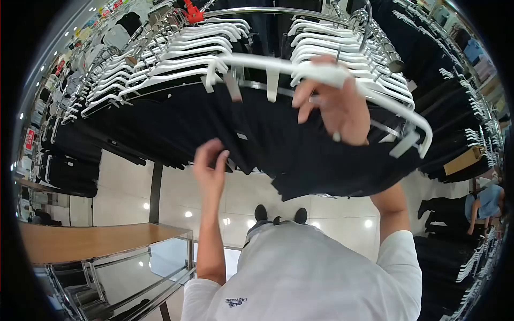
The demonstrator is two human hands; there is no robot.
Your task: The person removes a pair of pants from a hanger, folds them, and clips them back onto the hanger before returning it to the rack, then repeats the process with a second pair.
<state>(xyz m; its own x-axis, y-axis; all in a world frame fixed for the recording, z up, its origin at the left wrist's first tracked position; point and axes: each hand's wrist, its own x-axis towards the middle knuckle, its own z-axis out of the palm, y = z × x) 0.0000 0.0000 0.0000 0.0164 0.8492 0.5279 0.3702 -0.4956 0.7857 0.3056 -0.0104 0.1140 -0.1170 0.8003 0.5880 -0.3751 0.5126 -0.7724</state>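
A white clip hanger (399,105) with a black garment (321,160) hangs across the view in front of the rack. My right hand (342,109) is closed on the hanger's upper middle, its fingers bent at the bar and slightly blurred; the right forearm passes behind the black cloth. Beside the left edge of this garment, my left hand (210,160) is raised with thumb and fingers apart and nothing between them. More white hangers (187,53) with black garments hang in rows behind.
A chrome rail (273,10) with a red clip (194,12) spans the top. A wooden-topped shelf unit (96,241) stands at lower left. Further racks of dark clothes line the right side, where a person in a blue top (490,204) is near. Tiled floor (187,195) shows below.
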